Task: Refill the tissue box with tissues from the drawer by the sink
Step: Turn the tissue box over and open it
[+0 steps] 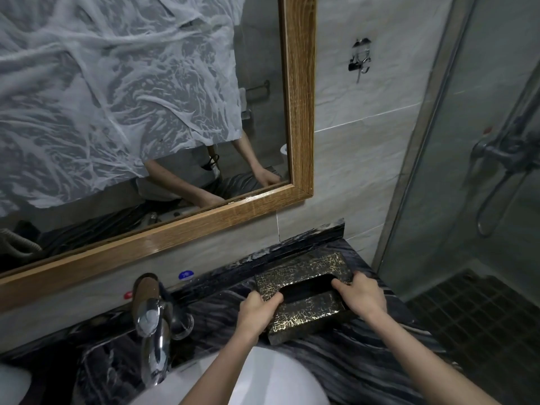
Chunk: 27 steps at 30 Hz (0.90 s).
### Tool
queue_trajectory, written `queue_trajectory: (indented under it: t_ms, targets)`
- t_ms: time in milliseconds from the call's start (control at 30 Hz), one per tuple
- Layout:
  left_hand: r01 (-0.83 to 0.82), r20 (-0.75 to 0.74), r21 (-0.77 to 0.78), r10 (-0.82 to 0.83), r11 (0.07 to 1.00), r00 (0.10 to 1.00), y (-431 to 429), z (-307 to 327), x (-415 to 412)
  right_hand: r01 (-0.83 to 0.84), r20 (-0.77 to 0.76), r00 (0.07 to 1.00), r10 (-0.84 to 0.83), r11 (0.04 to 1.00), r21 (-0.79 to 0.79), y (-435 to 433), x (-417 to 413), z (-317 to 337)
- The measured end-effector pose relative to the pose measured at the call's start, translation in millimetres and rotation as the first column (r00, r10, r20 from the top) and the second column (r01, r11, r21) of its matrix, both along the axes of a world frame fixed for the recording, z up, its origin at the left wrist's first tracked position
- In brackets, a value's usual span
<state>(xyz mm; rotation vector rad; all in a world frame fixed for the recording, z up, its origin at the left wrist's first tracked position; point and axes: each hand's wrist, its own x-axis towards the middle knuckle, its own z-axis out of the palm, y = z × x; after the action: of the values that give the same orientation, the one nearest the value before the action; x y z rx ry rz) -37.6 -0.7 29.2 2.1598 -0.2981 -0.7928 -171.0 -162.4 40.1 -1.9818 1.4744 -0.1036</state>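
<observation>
A black tissue box (pixel 309 273) with a gold crackle pattern lies on the dark marble counter (pixel 350 361) at the right of the sink. Its long top slot looks dark, with no tissue showing in it. My left hand (pixel 257 312) grips the box's left end, thumb on the lid. My right hand (pixel 363 293) holds the right end, with the thumb reaching into the slot. No drawer and no tissues are in view.
A chrome tap (pixel 152 323) stands left of the box above the white basin (pixel 263 381). A wood-framed mirror (pixel 298 112) hangs on the tiled wall behind. A glass shower screen (pixel 482 171) closes off the right side.
</observation>
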Motion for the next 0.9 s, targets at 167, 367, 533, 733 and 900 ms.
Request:
queue_trajectory:
  t_ms: [167, 367, 533, 733, 900]
  targets:
    - [0.001, -0.034, -0.013, -0.001, 1.000, 0.999, 8.9, 6.9, -17.5, -0.041, -0.035, 0.999, 0.040, 0.999, -0.022, 13.4, -17.2, 5.1]
    - [-0.004, -0.135, -0.089, -0.008, 0.996, 0.991, 21.5, 9.7, -33.9, -0.085, -0.060, 0.995, 0.083, 0.996, -0.039, 25.1, -38.0, 10.8]
    - [0.039, -0.192, -0.089, -0.056, 0.995, 0.980, 30.2, 7.8, -46.5, -0.111, -0.077, 0.991, 0.107, 0.993, -0.046, 29.2, -57.1, 11.0]
    - [0.102, -0.326, -0.207, -0.166, 0.973, 0.931, 46.5, -5.3, -70.2, -0.174, -0.085, 0.982, 0.169, 0.983, -0.060, 31.3, -88.7, 7.6]
    - [0.109, -0.438, -0.267, -0.221, 0.958, 0.871, 58.3, -17.1, -88.8, -0.241, -0.096, 0.967, 0.236, 0.970, -0.036, 27.8, -115.2, 7.3]
